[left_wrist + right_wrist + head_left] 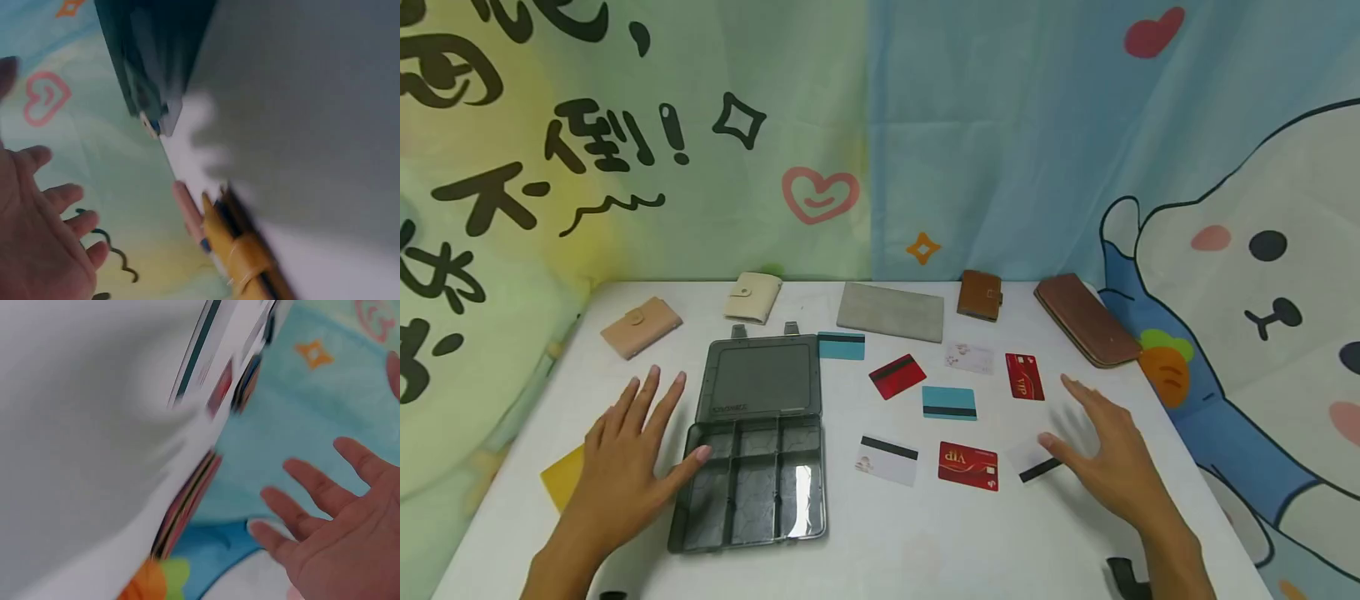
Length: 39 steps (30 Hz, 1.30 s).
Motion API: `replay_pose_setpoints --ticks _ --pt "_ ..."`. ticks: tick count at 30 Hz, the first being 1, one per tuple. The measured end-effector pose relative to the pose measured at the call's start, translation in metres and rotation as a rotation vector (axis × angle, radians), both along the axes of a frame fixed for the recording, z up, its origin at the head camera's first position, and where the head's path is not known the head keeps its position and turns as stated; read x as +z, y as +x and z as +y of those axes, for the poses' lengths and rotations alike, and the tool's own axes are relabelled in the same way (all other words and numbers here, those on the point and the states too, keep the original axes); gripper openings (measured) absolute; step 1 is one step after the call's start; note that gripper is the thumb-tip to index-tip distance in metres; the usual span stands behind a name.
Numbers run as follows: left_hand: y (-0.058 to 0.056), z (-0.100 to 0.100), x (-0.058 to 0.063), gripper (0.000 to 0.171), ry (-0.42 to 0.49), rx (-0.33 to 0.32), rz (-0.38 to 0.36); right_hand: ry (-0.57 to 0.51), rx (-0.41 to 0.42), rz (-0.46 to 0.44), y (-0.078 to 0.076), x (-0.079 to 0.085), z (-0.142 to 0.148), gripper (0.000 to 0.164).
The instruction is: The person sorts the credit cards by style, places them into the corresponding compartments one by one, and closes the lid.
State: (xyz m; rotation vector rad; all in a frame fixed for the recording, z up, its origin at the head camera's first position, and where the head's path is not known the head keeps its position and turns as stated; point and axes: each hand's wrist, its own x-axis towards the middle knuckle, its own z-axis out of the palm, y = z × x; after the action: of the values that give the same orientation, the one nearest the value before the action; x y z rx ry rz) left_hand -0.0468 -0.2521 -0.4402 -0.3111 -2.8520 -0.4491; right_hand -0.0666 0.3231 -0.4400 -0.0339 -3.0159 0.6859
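Note:
My left hand (pixel 628 462), fingers spread and holding nothing, hovers by the left edge of a dark grey plastic box (pixel 745 375). The box's lid lies opened back, showing bare compartments. A yellow wallet (pixel 561 477) is partly hidden behind that hand; the left wrist view shows its strap side (pixel 247 265). On the right, my right hand (pixel 1112 458) is spread, overlapping a white card with a black stripe (pixel 1037 467). Between the hands lie a red VIP card (pixel 968 466), a white striped card (pixel 886 460), a blue card (pixel 949 402) and another red VIP card (pixel 1025 377).
Farther back are a red striped card (pixel 897 377), a pale card (pixel 968 358) and a blue card (pixel 842 346). Along the back lie a tan wallet (pixel 642 327), cream wallet (pixel 752 297), grey wallet (pixel 890 312), small brown wallet (pixel 979 295) and long brown wallet (pixel 1086 321), before a printed curtain (pixel 985 142).

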Motion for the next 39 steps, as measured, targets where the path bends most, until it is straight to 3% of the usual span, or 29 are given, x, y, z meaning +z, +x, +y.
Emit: replay_pose_setpoints --ticks 5,11,18,27,33,39 --pt "0.009 0.005 -0.014 0.083 0.087 -0.028 0.003 -0.078 0.066 -0.109 0.006 0.001 -0.036 0.082" --pt "0.02 0.007 -0.022 0.075 0.224 -0.001 -0.101 -0.09 0.153 -0.138 0.007 -0.011 -0.067 0.068" --pt "0.029 0.008 -0.027 0.075 0.389 0.033 -0.157 0.001 0.223 -0.16 0.004 -0.022 -0.093 0.063" --pt "0.032 0.01 -0.028 0.068 0.434 0.104 -0.186 0.054 0.194 -0.17 -0.005 -0.027 -0.113 0.052" --pt "0.033 0.01 -0.03 0.06 0.44 0.144 -0.166 0.004 0.192 -0.16 -0.007 -0.027 -0.117 0.045" --pt "0.032 0.011 -0.031 0.057 0.432 0.184 -0.193 -0.099 0.219 -0.144 -0.01 -0.024 -0.118 0.031"
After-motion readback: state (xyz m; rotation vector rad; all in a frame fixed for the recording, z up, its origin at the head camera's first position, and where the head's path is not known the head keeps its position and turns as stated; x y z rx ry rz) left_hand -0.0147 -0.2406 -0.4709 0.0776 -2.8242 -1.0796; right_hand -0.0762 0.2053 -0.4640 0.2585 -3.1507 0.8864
